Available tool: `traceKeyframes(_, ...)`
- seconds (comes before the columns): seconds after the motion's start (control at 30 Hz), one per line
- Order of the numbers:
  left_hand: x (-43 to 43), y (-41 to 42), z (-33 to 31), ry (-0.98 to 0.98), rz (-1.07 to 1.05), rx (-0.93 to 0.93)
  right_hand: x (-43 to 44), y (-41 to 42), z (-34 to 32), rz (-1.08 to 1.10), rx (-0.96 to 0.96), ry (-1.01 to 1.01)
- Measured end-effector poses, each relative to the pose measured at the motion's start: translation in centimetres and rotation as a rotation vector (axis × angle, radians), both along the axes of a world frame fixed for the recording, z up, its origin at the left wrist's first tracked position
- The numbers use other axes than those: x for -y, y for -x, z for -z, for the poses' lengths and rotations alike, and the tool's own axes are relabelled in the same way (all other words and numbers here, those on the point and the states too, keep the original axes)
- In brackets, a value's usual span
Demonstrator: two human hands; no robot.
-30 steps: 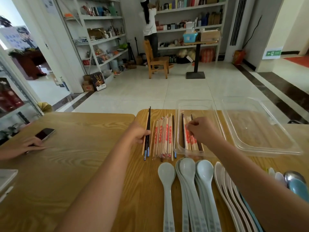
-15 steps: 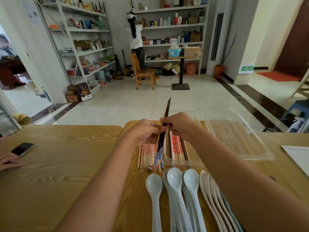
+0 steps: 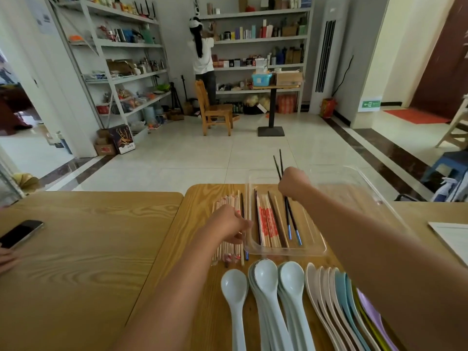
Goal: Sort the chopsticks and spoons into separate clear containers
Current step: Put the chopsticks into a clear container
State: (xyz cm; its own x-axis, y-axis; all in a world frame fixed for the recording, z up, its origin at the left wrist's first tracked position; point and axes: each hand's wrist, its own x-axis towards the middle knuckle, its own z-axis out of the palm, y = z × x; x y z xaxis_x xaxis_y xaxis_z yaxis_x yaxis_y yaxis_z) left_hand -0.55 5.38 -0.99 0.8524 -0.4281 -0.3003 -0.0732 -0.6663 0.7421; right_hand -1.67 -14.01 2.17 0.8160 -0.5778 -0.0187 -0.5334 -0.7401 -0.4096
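Gripping two black chopsticks [image 3: 291,219] in clenched right hand [image 3: 293,184] fingers, blue tips below inside the near clear container [image 3: 314,250]. Left hand [image 3: 229,224] fingers curled on loose chopsticks [image 3: 228,206] on bench [image 3: 101,249], grasp unclear.

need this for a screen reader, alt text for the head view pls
The right hand lowers two dark chopsticks into a clear container on a wooden table, while the left hand reaches loose chopsticks beside it.
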Motion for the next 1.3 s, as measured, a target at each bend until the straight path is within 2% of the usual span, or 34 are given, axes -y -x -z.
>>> traceKeyframes(0.17, 0.4, 0.0, 0.5, 0.013, 0.007, -0.033, -1.9, 1.0, 3.6, -0.084, -0.227, 0.17)
traceKeyframes(0.33, 0.2, -0.3, 0.9, 0.03, 0.02, -0.045, -3.1, 2.1, 5.8, -0.053, -0.413, 0.346)
traceKeyframes(0.53, 0.4, -0.3, 1.1, 0.035, 0.015, -0.049, -4.8, 1.7, 6.6, -0.092, -0.346, 0.164)
traceKeyframes(0.7, -0.1, 0.0, 0.8, 0.051, 0.016, -0.049, -5.1, 1.6, 7.6, -0.116, -0.304, 0.101)
traceKeyframes(0.8, -1.5, -0.7, 1.1, 0.076, -0.032, 0.036, -4.8, 2.1, 7.3, -0.091, -0.223, 0.141)
traceKeyframes(0.87, -2.8, -1.5, 1.3, 0.075, -0.082, 0.114, -4.6, 2.1, 7.0, -0.105, -0.174, 0.097)
traceKeyframes(1.0, -5.1, -2.8, 2.0, 0.001, -0.173, 0.193, -5.1, 2.0, 7.3, -0.199, -0.197, -0.01)
traceKeyframes(1.2, -7.0, -2.9, 3.6, -0.186, -0.222, 0.23, -4.7, 2.0, 6.8, -0.191, -0.19, -0.07)
traceKeyframes(1.3, -7.0, -2.5, 3.9, -0.251, -0.193, 0.232, -4.3, 2.0, 6.5, -0.151, -0.099, -0.169)
